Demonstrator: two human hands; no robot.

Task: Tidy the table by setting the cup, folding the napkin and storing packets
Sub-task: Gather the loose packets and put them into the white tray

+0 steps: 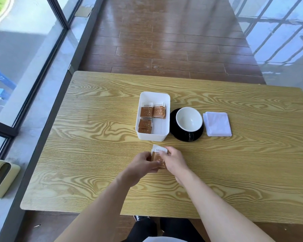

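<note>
Centrally, both hands' fingers (162, 155) pinching packets (158, 158), white tray (160, 135) just beyond.

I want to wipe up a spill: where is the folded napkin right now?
In the head view, the folded white napkin lies flat on the wooden table, right of centre, just right of the cup on its black saucer.

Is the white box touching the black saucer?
Cannot tell. In the head view the white box and black saucer nearly meet at the box's right wall, with no plain gap or contact.
</note>
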